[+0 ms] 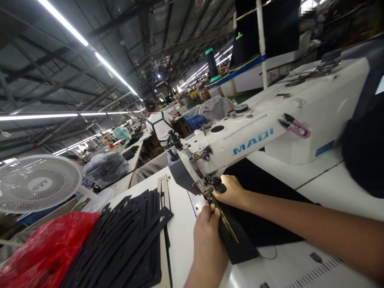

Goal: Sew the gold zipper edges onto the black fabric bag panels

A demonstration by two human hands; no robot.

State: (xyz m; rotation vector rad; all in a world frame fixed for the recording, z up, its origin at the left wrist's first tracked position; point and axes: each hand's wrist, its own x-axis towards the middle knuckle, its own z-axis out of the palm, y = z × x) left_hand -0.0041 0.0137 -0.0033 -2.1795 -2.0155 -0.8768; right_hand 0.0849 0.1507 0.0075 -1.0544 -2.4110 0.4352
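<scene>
A black fabric piece [237, 252] with a gold-toothed zipper [229, 228] lies under the presser foot of a white sewing machine [255, 136]. My left hand [210, 236] is closed on the near left edge of that piece, its fingertips beside the zipper just in front of the needle area. On the other side of the foot, my right hand [232, 192] has its fingers bent and gathered on the black fabric. The machine head partly hides those fingertips. A wider black fabric panel [276, 208] spreads under the machine arm and beneath my right forearm.
Left of the machine lies a stack of black cut strips [129, 236], beside a slotted template [163, 192]. A red plastic bag [51, 248] and a white fan [39, 184] stand farther left. Pink-handled thread snips [295, 126] rest on the machine. A person [160, 124] sits ahead.
</scene>
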